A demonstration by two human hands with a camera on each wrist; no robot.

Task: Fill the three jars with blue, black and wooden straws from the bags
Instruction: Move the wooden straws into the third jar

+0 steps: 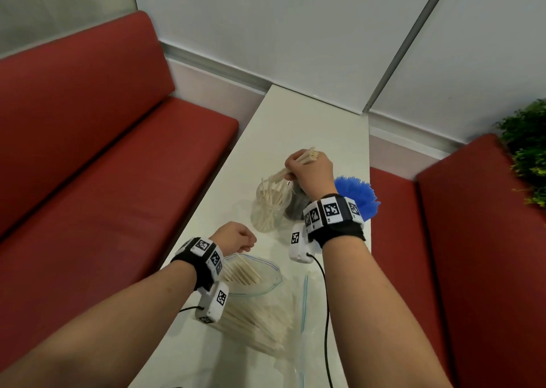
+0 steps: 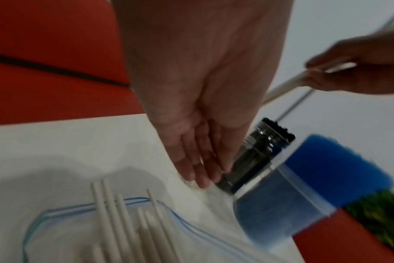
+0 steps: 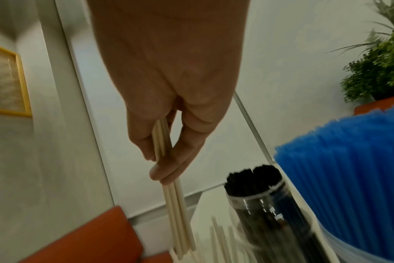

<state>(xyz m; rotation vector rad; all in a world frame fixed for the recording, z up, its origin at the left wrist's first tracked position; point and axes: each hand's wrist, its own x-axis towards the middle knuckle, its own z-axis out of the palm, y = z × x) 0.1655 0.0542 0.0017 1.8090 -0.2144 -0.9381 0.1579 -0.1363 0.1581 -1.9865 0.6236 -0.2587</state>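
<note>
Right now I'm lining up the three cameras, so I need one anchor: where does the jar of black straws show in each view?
Head: the jar of black straws sits mid-table, mostly hidden behind the right hand.
Left wrist: right of centre, just beyond the left hand's fingertips.
Right wrist: bottom, right of centre.
Shared landmark: the blue straws right beside it.

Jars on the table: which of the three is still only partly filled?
The wooden-straw jar, leftmost, under the right hand: its straws lean loosely. The black-straw jar and blue-straw jar are packed tight.
</note>
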